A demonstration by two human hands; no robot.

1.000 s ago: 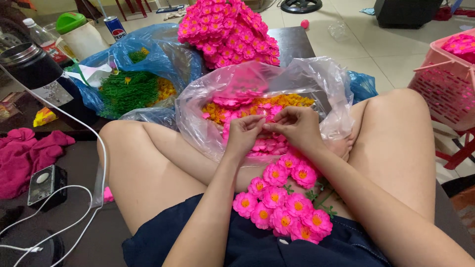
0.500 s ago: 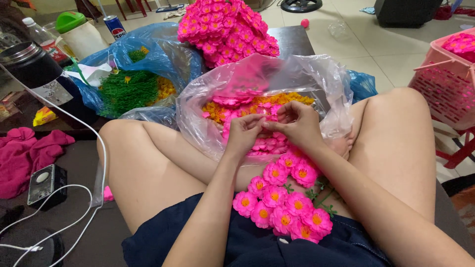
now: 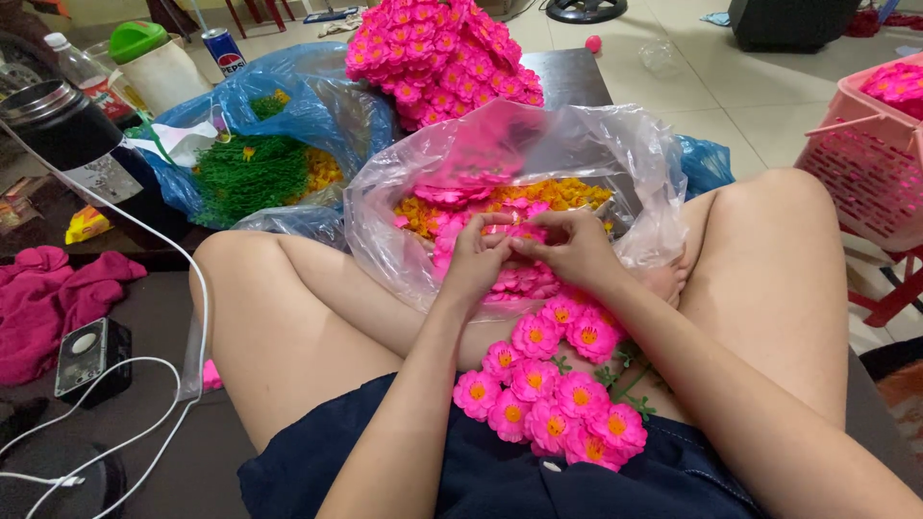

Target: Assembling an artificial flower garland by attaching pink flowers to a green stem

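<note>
Your left hand point(image 3: 478, 258) and right hand point(image 3: 567, 245) meet fingertip to fingertip over the mouth of the clear bag point(image 3: 615, 163), both pinched shut on a small pink petal piece point(image 3: 508, 240); most of it is hidden by your fingers. It looks like thin fabric: near weightless, soft, floppy and easy to crease. Best grip is probably at the centre, not the petal edge.

The clear bag lies between your knees and holds loose pink petals point(image 3: 519, 279) in front and orange centres point(image 3: 558, 195) behind.

A bunch of finished flowers point(image 3: 553, 389) rests on your lap, just below your hands, green stems showing at its right side.

The blue bag point(image 3: 317, 106), to the left, holds green pieces point(image 3: 245, 178) and some orange ones. A heap of pink flowers point(image 3: 437, 53) sits behind the bags. The pink basket point(image 3: 865, 163), at far right, holds more pink flowers.
</note>
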